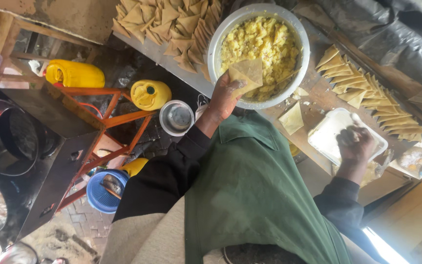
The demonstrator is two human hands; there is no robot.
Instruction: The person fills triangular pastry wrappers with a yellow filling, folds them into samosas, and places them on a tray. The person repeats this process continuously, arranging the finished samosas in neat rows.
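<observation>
Left hand (pixel 223 95) holds a pale triangular pastry cone (pixel 246 73).

Right hand (pixel 355 143) blurred over white tray (pixel 326 139)

Single view from a head-worn camera, looking steeply down past the wearer's green apron (pixel 250 195) onto a work table (pixel 318 100). The frame is rolled, so the table edge runs diagonally from upper left to lower right. The table lies close, within arm's reach; the paved floor (pixel 81 220) at left lies farther below. No second view shares the scene.
</observation>
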